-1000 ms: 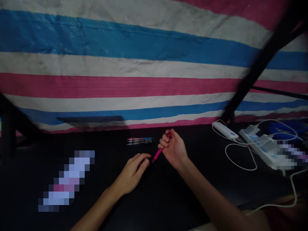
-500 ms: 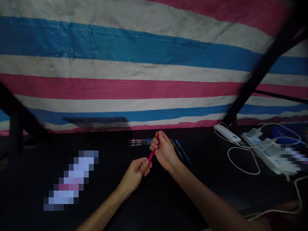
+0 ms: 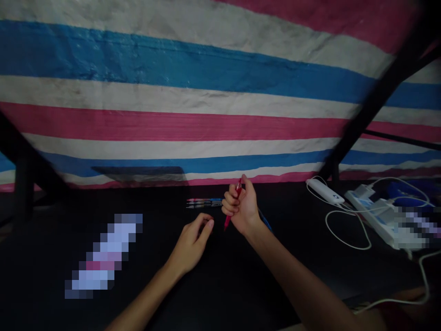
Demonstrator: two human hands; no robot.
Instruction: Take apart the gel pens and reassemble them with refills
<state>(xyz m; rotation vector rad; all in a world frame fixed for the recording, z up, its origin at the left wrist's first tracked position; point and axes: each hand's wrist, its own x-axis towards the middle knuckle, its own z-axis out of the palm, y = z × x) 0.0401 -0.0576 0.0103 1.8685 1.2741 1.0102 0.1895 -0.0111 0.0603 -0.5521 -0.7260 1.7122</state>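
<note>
1. As seen in the head view, the red pen [image 3: 227, 222] is enclosed by the right hand [image 3: 243, 207]: its fingers are curled around the barrel, and the thumb is laid near the upper end.
2. The pen is held above the black counter [image 3: 206, 294], its long axis tilted, the upper end turned away and to the right, the lower end pointed down and left.
3. By that lower end, left bare below the curled fingers, the left hand [image 3: 192, 241] is faced. Its grip is kept loosely bent, thumb and forefinger slightly apart, with nothing seen between them; the pen is placed just to the right of those fingertips, not touched by them. The right hand is the nearer, being the one in contact.
4. Beyond the hands, a row of thin pens [image 3: 205, 202] is laid roughly crosswise, its right end brought close to the right fingers. A blue pen [image 3: 266, 220] is partly hidden by the right wrist.
5. No brand, label or writing can be read on the pen, or on the white power strip [image 3: 374, 216]; the pixelated patch [image 3: 103, 255] cannot be made out.
</note>
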